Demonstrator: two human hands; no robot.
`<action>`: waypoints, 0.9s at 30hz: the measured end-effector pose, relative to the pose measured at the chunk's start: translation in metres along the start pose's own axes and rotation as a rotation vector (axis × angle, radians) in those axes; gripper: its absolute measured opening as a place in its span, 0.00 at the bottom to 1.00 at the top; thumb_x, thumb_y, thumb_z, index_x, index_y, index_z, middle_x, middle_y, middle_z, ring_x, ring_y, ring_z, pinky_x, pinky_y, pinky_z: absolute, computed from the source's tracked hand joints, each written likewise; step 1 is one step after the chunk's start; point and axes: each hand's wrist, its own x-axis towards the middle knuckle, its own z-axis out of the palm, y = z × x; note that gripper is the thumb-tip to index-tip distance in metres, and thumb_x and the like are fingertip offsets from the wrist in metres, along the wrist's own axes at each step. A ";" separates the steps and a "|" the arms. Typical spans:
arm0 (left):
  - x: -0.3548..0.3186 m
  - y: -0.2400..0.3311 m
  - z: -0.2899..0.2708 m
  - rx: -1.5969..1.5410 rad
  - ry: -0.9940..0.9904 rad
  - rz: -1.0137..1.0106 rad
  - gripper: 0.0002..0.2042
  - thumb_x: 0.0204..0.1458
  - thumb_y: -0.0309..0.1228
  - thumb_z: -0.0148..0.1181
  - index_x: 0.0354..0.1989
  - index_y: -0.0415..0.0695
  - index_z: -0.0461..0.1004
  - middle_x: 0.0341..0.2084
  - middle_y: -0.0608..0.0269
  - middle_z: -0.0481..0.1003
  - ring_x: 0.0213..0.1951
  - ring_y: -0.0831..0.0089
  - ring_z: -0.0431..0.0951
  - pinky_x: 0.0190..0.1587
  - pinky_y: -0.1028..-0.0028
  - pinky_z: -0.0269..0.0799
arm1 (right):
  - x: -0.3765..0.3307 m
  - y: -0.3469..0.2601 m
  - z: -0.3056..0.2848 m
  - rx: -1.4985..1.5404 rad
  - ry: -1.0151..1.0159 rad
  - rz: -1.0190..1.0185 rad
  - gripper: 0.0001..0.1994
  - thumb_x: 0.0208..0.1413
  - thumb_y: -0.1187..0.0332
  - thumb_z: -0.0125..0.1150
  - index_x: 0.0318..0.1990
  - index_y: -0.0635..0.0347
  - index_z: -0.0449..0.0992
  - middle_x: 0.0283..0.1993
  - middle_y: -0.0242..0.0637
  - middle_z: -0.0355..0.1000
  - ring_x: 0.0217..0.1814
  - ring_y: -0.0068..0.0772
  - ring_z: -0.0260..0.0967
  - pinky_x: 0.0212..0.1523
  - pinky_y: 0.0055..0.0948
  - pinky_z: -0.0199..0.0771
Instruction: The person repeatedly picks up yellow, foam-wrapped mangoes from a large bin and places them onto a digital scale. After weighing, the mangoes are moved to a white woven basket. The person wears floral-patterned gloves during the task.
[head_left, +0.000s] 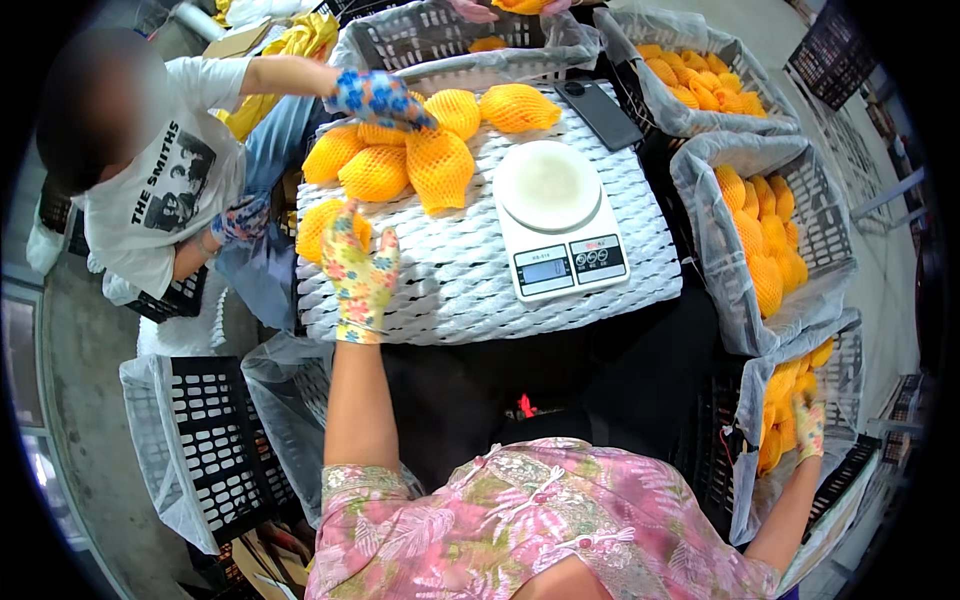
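White woven padding covers the work surface, and grey floor shows beyond it to the left. At its left edge lies a single yellow-netted fruit. The person's left hand, in a flowered glove, is just to the right of it, fingers loosely extended and thumb apart, with the fingertips overlapping the fruit's edge; I cannot tell whether they touch it.

Farther back on the padding sits a cluster of similar fruits. Above them a co-worker's blue-flowered glove reaches in from the left; its grip cannot be made out. One more fruit lies at the far side. To the right stand a white kitchen scale and, behind it, a dark phone.

On the near right, the person's right hand, also gloved, is down among fruits in a lined crate; whether its fingers grasp one cannot be told. Two more lined crates of fruit, a middle one and a far one, continue along the right. Near left stands a black slatted crate with a clear liner.
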 end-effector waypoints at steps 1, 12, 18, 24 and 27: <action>0.003 -0.011 -0.009 0.108 0.013 0.001 0.27 0.42 0.27 0.66 0.54 0.38 0.67 0.48 0.48 0.70 0.51 0.54 0.71 0.52 0.62 0.68 | 0.019 -0.020 -0.010 0.040 0.060 -0.054 0.24 0.57 0.56 0.58 0.54 0.66 0.70 0.51 0.47 0.71 0.54 0.41 0.68 0.54 0.35 0.66; 0.066 0.045 0.082 0.129 -0.464 -0.320 0.43 0.44 0.50 0.63 0.67 0.44 0.52 0.62 0.39 0.55 0.57 0.49 0.67 0.57 0.60 0.66 | 0.013 -0.336 0.073 0.828 -0.114 -0.393 0.15 0.56 0.72 0.58 0.51 0.62 0.72 0.48 0.35 0.71 0.51 0.26 0.67 0.54 0.26 0.66; 0.084 0.052 0.094 0.161 -0.474 -0.364 0.43 0.40 0.48 0.67 0.65 0.45 0.56 0.62 0.42 0.56 0.55 0.48 0.69 0.54 0.61 0.68 | 0.013 -0.364 0.131 1.095 -0.285 -0.492 0.15 0.56 0.73 0.58 0.52 0.63 0.71 0.47 0.34 0.72 0.49 0.24 0.69 0.51 0.23 0.68; 0.069 0.097 0.076 -0.290 -0.354 -0.073 0.40 0.34 0.40 0.70 0.60 0.42 0.61 0.54 0.45 0.63 0.54 0.50 0.69 0.55 0.61 0.69 | 0.023 -0.354 0.134 1.076 -0.369 -0.413 0.16 0.57 0.72 0.57 0.52 0.65 0.70 0.48 0.37 0.71 0.51 0.27 0.69 0.56 0.27 0.67; 0.075 0.147 0.073 -0.255 -0.593 0.079 0.42 0.35 0.41 0.69 0.62 0.43 0.58 0.55 0.46 0.63 0.57 0.50 0.65 0.59 0.59 0.62 | 0.028 -0.362 0.135 1.007 -0.371 -0.426 0.16 0.57 0.72 0.58 0.52 0.65 0.70 0.48 0.37 0.71 0.51 0.26 0.69 0.54 0.26 0.67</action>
